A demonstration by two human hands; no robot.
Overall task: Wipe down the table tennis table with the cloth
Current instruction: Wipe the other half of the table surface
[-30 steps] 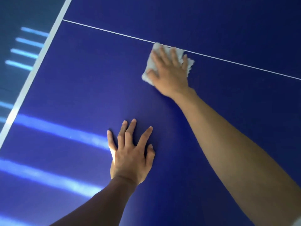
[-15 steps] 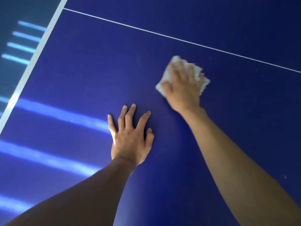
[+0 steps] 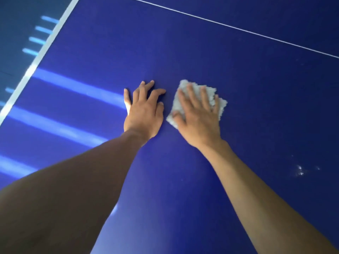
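Note:
The blue table tennis table (image 3: 256,107) fills the view. A small white fluffy cloth (image 3: 211,94) lies flat on it near the middle. My right hand (image 3: 198,116) presses down on the cloth with straight, spread fingers and covers most of it. Just left of the cloth, my left hand (image 3: 143,109) rests flat on the bare table top, fingers spread. The two hands are almost side by side without touching.
A thin white centre line (image 3: 238,28) crosses the table at the top right. The white edge stripe (image 3: 36,63) runs along the left side, with floor beyond it. Bright light bands lie across the left part. A few small white specks (image 3: 300,171) sit at the right.
My right hand has slid the cloth back from the white centre line toward me, ending beside my left hand. The left hand has stayed planted on the table.

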